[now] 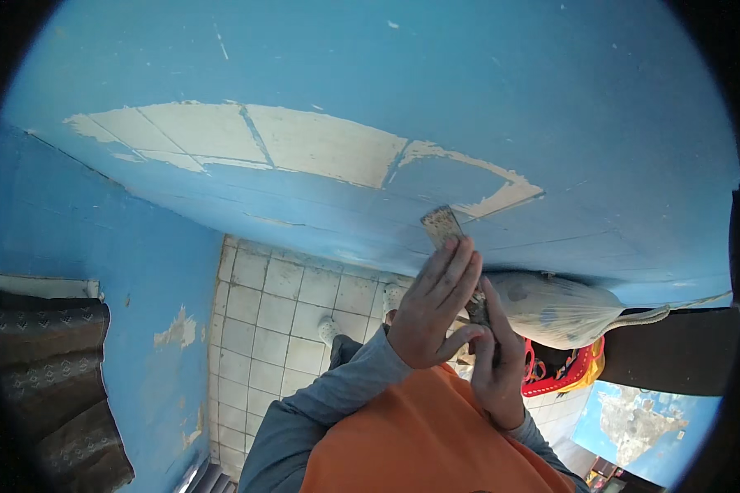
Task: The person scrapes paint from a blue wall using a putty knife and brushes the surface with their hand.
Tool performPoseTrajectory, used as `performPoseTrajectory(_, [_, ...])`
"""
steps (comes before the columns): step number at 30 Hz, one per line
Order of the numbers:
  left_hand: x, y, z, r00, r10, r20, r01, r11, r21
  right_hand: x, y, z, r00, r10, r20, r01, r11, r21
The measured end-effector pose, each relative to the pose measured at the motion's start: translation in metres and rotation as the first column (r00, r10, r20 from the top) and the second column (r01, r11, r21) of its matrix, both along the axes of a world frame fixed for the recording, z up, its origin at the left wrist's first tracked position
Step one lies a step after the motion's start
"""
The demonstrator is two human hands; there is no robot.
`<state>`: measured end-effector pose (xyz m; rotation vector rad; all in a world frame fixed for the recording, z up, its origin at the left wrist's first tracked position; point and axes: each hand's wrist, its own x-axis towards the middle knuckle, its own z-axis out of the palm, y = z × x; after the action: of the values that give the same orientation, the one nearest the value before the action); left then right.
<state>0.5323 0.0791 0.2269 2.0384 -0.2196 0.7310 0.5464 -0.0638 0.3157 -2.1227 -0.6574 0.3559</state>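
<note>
A scraper [442, 225] with a stained, paint-spattered blade is held out towards a blue painted wall [357, 55]. My right hand [499, 363] grips its dark handle low down. My left hand [435, 302] lies across the scraper with its fingers stretched along the blade, and its thumb reaches to the right hand. The blade's end is just below a strip of whitish bare wall [324, 145] with ragged paint edges; whether it touches the wall I cannot tell. A loop of bare surface around a blue paint island [459, 175] shows at the strip's right end.
A filled translucent sack [549, 308], tied with rope, hangs beside the wall at right. Beneath it is a red plastic basket [555, 387] with things inside. White tiles [265, 345] cover the floor, where my light shoe [328, 330] stands. A brown curtain [55, 382] hangs at left.
</note>
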Motion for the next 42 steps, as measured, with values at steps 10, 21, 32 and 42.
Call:
performPoseTrajectory(10, [-0.002,0.008,-0.004,0.994,0.080,0.069,-0.070,0.988,-0.141,-0.001,0.019,-0.007,0.993,0.056,0.100,-0.057,0.998,0.006])
performPoseTrajectory(21, [-0.010,0.031,-0.010,1.000,-0.003,0.025,0.005,0.999,-0.049,-0.009,0.020,-0.011,0.997,0.035,0.063,-0.036,0.999,0.021])
performPoseTrajectory(32, [-0.009,0.026,-0.006,0.999,-0.012,-0.053,0.015,0.998,0.067,-0.013,0.009,-0.025,0.998,-0.006,0.069,0.007,1.000,-0.023])
performPoseTrajectory(42, [-0.002,0.017,-0.004,0.996,-0.068,-0.058,0.076,0.987,0.141,-0.011,0.007,-0.041,0.961,-0.054,0.272,0.026,0.994,0.104])
